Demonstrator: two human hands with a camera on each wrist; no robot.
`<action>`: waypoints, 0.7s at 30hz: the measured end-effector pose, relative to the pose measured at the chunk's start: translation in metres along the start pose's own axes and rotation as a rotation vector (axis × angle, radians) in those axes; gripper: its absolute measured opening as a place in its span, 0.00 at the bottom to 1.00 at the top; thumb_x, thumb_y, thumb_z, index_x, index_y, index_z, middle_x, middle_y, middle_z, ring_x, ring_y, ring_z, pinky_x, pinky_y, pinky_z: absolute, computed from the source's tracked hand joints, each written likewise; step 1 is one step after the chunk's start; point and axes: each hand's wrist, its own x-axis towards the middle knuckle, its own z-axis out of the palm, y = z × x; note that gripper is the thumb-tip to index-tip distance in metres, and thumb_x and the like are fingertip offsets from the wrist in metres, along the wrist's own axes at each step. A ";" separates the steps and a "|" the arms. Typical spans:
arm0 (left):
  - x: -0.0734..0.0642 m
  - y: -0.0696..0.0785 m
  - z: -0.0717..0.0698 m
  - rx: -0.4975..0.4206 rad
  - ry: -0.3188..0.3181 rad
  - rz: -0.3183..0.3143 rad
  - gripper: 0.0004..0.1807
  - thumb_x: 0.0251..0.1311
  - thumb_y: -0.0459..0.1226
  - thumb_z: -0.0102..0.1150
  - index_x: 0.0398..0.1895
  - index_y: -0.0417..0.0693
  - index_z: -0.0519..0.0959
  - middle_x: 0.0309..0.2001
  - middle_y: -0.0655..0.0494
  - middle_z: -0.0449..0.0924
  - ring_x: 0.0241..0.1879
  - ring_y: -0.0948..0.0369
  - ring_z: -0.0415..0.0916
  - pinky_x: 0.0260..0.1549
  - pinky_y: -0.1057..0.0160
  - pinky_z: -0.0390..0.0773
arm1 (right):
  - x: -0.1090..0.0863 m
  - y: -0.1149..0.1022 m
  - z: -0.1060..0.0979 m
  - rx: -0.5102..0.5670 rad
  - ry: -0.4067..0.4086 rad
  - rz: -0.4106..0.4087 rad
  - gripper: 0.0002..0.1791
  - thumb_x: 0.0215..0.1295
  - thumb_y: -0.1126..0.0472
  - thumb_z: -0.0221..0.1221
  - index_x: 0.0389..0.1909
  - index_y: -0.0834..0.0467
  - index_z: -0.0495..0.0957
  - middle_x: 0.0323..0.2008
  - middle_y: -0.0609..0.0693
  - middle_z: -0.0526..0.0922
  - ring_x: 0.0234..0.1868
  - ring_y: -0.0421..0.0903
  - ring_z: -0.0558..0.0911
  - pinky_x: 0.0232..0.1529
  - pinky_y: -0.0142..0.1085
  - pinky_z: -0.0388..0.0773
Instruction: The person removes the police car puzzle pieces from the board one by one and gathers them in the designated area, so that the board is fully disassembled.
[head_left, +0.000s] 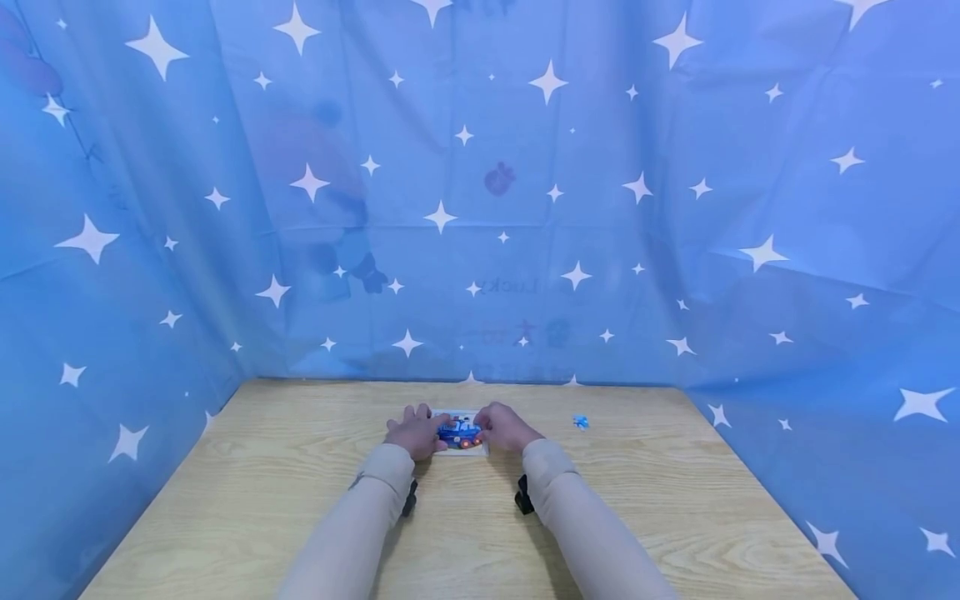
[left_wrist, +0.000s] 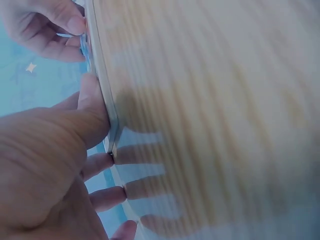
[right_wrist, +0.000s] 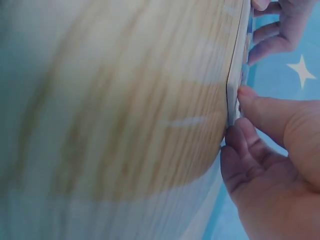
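Observation:
A jigsaw puzzle with a blue cartoon vehicle and a white border lies flat on the wooden table. My left hand rests on its left side, fingers spread, the thumb at the near edge and one finger over the picture. In the left wrist view, the left thumb presses on the board's edge while other fingertips touch the table. My right hand is at the right side, fingers bent, pinching a small blue puzzle piece, mostly covered by the fingers. In the right wrist view, the right thumb touches the board's edge.
A loose blue puzzle piece lies on the table to the right of the right hand. Blue curtains with white stars hang behind and on both sides of the wooden table.

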 end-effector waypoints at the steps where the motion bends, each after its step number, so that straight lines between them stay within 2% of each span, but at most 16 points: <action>1: -0.001 0.001 0.000 0.004 -0.003 -0.002 0.21 0.70 0.50 0.60 0.65 0.72 0.75 0.50 0.49 0.68 0.47 0.51 0.61 0.47 0.41 0.66 | 0.000 0.000 0.000 0.010 0.003 0.000 0.11 0.70 0.69 0.61 0.50 0.64 0.83 0.43 0.53 0.79 0.46 0.50 0.80 0.51 0.47 0.78; 7: -0.007 0.006 -0.005 -0.013 -0.008 -0.008 0.22 0.70 0.48 0.60 0.65 0.68 0.75 0.54 0.46 0.68 0.48 0.49 0.62 0.48 0.38 0.67 | -0.001 -0.001 0.002 0.030 0.017 0.005 0.11 0.70 0.69 0.61 0.51 0.63 0.83 0.45 0.53 0.79 0.47 0.50 0.79 0.52 0.48 0.78; 13: -0.010 0.007 -0.008 -0.022 -0.019 -0.018 0.20 0.71 0.48 0.60 0.64 0.67 0.76 0.51 0.47 0.68 0.48 0.49 0.62 0.49 0.39 0.66 | -0.001 -0.004 0.002 0.029 0.013 0.020 0.12 0.72 0.69 0.59 0.53 0.66 0.83 0.47 0.57 0.79 0.51 0.54 0.80 0.55 0.51 0.77; 17: -0.009 0.008 -0.008 -0.022 -0.020 -0.013 0.18 0.71 0.48 0.59 0.62 0.65 0.75 0.51 0.47 0.68 0.48 0.49 0.62 0.48 0.39 0.66 | 0.000 -0.004 0.003 0.034 0.011 0.029 0.11 0.71 0.69 0.60 0.51 0.66 0.83 0.46 0.56 0.79 0.50 0.54 0.80 0.55 0.50 0.77; 21: -0.006 0.006 -0.003 -0.036 -0.011 -0.015 0.19 0.71 0.48 0.60 0.63 0.66 0.74 0.56 0.46 0.67 0.51 0.49 0.61 0.50 0.38 0.65 | 0.000 0.000 0.003 0.047 0.006 0.026 0.10 0.71 0.70 0.61 0.50 0.65 0.82 0.45 0.54 0.78 0.48 0.51 0.80 0.53 0.48 0.78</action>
